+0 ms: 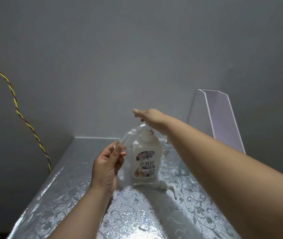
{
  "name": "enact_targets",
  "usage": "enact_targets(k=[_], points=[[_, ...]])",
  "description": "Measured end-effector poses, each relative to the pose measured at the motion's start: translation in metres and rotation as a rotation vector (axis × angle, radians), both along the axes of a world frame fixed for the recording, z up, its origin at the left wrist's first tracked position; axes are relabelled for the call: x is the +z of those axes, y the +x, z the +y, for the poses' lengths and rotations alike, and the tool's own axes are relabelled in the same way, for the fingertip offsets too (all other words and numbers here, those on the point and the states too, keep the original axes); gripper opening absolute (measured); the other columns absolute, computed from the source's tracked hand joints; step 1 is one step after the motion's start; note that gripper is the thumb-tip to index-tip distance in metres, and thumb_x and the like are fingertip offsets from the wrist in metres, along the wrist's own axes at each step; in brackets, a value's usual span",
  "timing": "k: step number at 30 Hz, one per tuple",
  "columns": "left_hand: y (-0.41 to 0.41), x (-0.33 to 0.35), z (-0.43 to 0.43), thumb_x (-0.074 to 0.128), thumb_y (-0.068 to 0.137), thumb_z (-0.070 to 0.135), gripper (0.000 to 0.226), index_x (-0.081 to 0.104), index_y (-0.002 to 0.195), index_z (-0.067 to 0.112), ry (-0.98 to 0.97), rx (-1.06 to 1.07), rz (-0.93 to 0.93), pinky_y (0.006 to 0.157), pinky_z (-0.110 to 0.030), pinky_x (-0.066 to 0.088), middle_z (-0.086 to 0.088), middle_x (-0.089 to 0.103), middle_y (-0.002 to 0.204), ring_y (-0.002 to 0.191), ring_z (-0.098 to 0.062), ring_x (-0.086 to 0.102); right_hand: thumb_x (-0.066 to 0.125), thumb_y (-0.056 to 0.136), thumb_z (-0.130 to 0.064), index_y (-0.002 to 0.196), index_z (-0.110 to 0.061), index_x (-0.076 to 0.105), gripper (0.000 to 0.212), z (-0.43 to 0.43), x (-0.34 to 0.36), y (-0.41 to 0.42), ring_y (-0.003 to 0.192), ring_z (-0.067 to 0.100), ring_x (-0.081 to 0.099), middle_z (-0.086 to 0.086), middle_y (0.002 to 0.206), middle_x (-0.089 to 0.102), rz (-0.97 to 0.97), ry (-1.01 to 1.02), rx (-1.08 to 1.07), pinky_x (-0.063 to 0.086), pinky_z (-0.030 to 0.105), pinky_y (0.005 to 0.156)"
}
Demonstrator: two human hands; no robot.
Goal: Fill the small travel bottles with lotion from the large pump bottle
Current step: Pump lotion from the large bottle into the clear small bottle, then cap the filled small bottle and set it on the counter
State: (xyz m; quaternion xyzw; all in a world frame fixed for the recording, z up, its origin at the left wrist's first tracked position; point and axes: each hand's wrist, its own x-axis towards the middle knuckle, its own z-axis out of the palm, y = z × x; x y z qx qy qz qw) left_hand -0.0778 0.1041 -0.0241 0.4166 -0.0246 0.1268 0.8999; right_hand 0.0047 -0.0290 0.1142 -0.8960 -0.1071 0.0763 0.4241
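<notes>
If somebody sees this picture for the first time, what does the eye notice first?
The white pump bottle stands in the centre, the right hand on its pump top. The left hand holds a small clear bottle tilted up to the spout. A yellow-red twisted cable hangs at the far left.

One head-worn camera looks forward and down over the counter (64, 195), close to the left hand (107, 167) and right hand (152, 118).

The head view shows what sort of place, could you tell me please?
Likely a plain domestic corner: a table with silver floral covering against bare grey walls, a twisted wire hanging loose.
</notes>
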Motion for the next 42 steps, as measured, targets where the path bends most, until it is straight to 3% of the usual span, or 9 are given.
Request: enact_targets(k=[6,11,13,17,21,26,34,39,42], points=[[-0.001,0.001,-0.002,0.099,0.032,0.042,0.067,0.076,0.087,0.012,-0.082,-0.129,0.030,0.054,-0.016,0.052,-0.001,0.068,0.076,0.062,-0.007,0.060,0.030,0.101,-0.046,0.110,-0.006,0.066,0.055,-0.016,0.002,-0.013,0.093,0.021,0.051,0.013,0.103,0.067,-0.177,0.467,-0.278,0.036,0.033,0.085],[-0.002,0.002,-0.002,0.100,0.027,0.042,0.066,0.077,0.083,0.013,-0.096,-0.169,0.040,0.055,-0.017,0.052,-0.003,0.068,0.078,0.061,-0.007,0.060,0.044,0.096,-0.037,0.068,-0.020,0.059,0.036,-0.047,-0.030,-0.014,0.074,0.021,0.055,-0.002,0.067,0.062,-0.242,0.434,-0.481,0.044,0.037,0.081],[-0.002,0.001,-0.002,0.100,0.028,0.040,0.066,0.076,0.083,0.012,-0.116,-0.186,0.042,0.054,-0.017,0.052,-0.004,0.069,0.079,0.061,-0.007,0.060,0.049,0.092,-0.029,0.068,-0.017,0.060,0.028,-0.059,-0.042,-0.023,0.073,0.025,0.058,0.001,0.070,0.062,-0.266,0.384,-0.532,0.047,0.035,0.068],[-0.004,0.000,-0.001,0.095,0.039,0.033,0.054,0.075,0.083,0.010,-0.150,-0.206,0.058,0.055,-0.017,0.053,-0.004,0.068,0.077,0.061,-0.008,0.060,0.050,0.090,-0.020,0.084,-0.014,0.063,0.016,-0.069,-0.050,-0.048,0.080,0.022,0.058,0.004,0.085,0.066,-0.415,0.195,-0.515,0.045,0.031,0.070],[-0.007,0.001,-0.001,0.089,0.045,0.030,0.049,0.074,0.086,0.008,-0.177,-0.198,0.065,0.054,-0.018,0.053,-0.004,0.068,0.077,0.061,-0.008,0.061,0.051,0.094,-0.017,0.091,-0.019,0.063,0.013,-0.070,-0.051,-0.059,0.086,0.018,0.060,0.000,0.084,0.064,-0.366,0.252,-0.321,0.049,0.034,0.083],[-0.009,0.004,-0.001,0.083,0.049,0.027,0.036,0.075,0.080,0.011,-0.167,-0.175,0.077,0.053,-0.017,0.053,-0.003,0.068,0.074,0.059,-0.008,0.060,0.051,0.095,-0.014,0.096,-0.014,0.063,0.013,-0.067,-0.041,-0.049,0.077,0.016,0.055,0.004,0.083,0.062,-0.289,0.298,-0.282,0.045,0.031,0.076],[-0.004,-0.002,0.000,0.098,0.032,0.036,0.057,0.078,0.080,0.013,-0.140,-0.221,0.048,0.056,-0.018,0.054,-0.002,0.069,0.076,0.062,-0.007,0.061,0.051,0.092,-0.009,0.092,-0.016,0.063,0.014,-0.062,-0.033,-0.045,0.079,0.017,0.056,-0.001,0.079,0.061,-0.297,0.239,-0.237,0.049,0.033,0.078],[-0.006,-0.002,0.000,0.100,0.027,0.037,0.061,0.078,0.078,0.014,-0.152,-0.231,0.032,0.056,-0.017,0.054,-0.002,0.069,0.075,0.061,-0.007,0.061,0.047,0.088,-0.004,0.098,-0.012,0.069,0.025,-0.064,-0.043,-0.066,0.082,0.020,0.062,0.001,0.086,0.065,-0.424,0.041,-0.323,0.054,0.035,0.083],[-0.005,-0.002,0.001,0.100,0.026,0.037,0.061,0.078,0.078,0.014,-0.155,-0.231,0.029,0.057,-0.017,0.053,-0.002,0.069,0.076,0.062,-0.007,0.061,0.050,0.086,-0.003,0.088,-0.011,0.071,0.022,-0.068,-0.057,-0.082,0.086,0.027,0.068,0.008,0.094,0.071,-0.311,-0.284,-0.261,0.057,0.038,0.083]])
